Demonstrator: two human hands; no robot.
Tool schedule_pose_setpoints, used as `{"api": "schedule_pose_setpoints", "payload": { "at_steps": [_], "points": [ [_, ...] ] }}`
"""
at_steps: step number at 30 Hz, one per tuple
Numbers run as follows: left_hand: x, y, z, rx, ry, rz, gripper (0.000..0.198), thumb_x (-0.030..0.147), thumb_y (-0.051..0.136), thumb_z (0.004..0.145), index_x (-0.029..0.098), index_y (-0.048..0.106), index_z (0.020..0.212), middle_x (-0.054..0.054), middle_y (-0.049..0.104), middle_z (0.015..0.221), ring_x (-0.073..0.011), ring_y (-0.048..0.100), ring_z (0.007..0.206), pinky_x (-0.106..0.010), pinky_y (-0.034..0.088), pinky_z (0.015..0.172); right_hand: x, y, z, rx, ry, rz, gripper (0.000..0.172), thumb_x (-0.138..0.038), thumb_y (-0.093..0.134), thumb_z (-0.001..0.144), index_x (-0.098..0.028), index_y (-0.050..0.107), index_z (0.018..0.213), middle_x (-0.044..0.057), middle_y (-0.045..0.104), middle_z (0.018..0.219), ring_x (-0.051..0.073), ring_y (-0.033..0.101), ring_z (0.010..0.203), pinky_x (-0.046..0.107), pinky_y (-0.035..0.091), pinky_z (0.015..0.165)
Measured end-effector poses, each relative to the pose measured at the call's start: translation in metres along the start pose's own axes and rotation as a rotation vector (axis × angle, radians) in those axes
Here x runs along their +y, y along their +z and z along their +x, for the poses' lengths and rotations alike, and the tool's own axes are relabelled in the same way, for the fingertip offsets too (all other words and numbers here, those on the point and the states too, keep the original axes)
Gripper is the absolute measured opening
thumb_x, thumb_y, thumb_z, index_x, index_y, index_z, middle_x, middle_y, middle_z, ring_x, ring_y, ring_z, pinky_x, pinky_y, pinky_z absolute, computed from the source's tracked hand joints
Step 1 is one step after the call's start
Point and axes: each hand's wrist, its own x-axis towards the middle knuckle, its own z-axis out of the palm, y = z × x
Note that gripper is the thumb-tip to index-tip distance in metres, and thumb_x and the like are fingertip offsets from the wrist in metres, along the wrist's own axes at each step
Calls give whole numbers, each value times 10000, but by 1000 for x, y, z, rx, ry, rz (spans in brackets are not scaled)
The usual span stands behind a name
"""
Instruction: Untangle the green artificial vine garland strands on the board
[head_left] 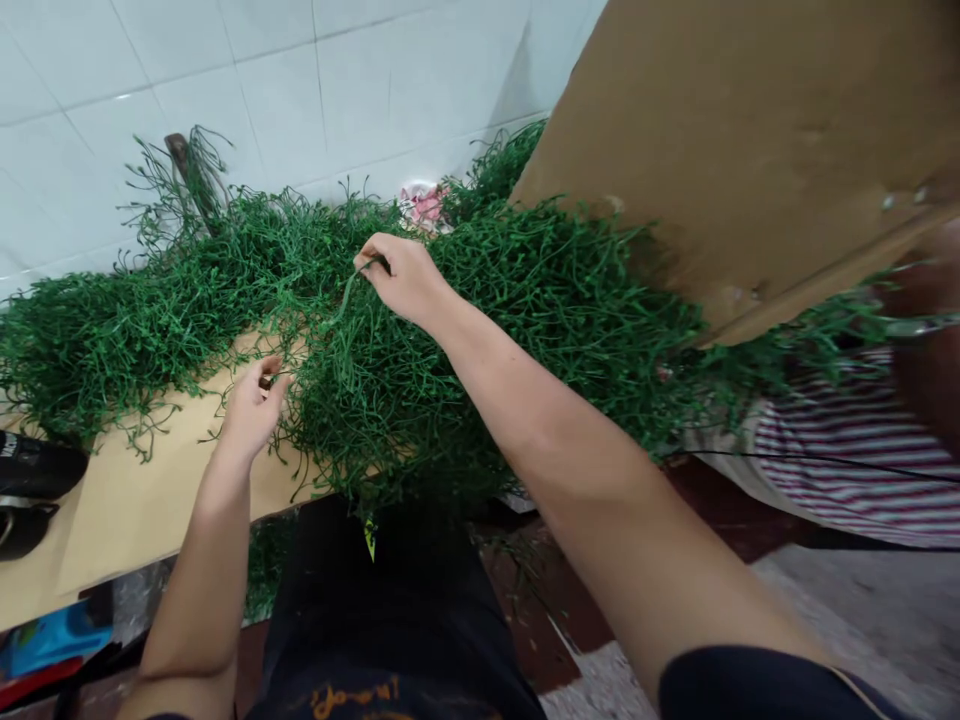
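Note:
A large heap of thin green artificial plant stems (570, 290) with small tips spreads over a cardboard sheet (150, 500). My right hand (401, 275) is above the middle of the heap, its thumb and fingers pinched on a green stem (347, 296) that hangs down to the left. My left hand (253, 408) is over the cardboard at the left edge of the main heap. Its thumb and forefinger are curved with a gap between them, and no stem shows in its grasp.
More stems (150, 320) lie along the white tiled wall (247, 90). A big cardboard panel (735, 150) leans at the upper right. Also present are a pink-and-white item (425, 204), a black cylindrical object (37, 465) at left and a person's striped garment (855, 450) at right.

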Motion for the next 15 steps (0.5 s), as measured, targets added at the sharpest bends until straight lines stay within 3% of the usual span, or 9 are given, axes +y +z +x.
{"api": "schedule_pose_setpoints", "payload": {
  "at_steps": [2,4,8,11,15],
  "points": [
    [2,0,9,90,47,-29,390,357,598,714,145,587,1042,-111,603,1083,-169,554,884,-315,448,794,-2,-1,-5,-38,-24,81,115,-145,441,807,-160,556,811,54,630,862,141,549,810,323,435,814],
    [10,6,17,100,102,-135,444,374,601,720,135,567,1093,-135,583,1159,-183,560,976,-319,455,834,-2,2,-10,-94,-49,174,77,-171,472,793,-161,547,807,45,622,840,132,542,798,315,439,806],
    [29,32,35,-81,171,-360,543,421,674,663,146,554,1116,-124,603,1165,-193,561,1049,-314,452,876,-8,7,-16,-199,-69,362,72,-185,501,771,-153,527,830,27,595,805,103,518,741,277,437,737],
    [37,46,42,-247,168,-417,479,460,672,666,143,597,1017,-79,660,983,-169,588,919,-292,457,820,-11,5,-20,-207,-54,423,75,-190,495,777,-151,515,838,18,571,786,94,505,721,263,421,700],
    [39,47,42,-288,139,-388,350,411,648,696,138,610,911,-20,635,810,-124,549,762,-248,439,733,-9,3,-23,-200,-3,378,51,-203,475,800,-160,503,800,4,547,734,94,479,686,263,403,678]
  ]
}}
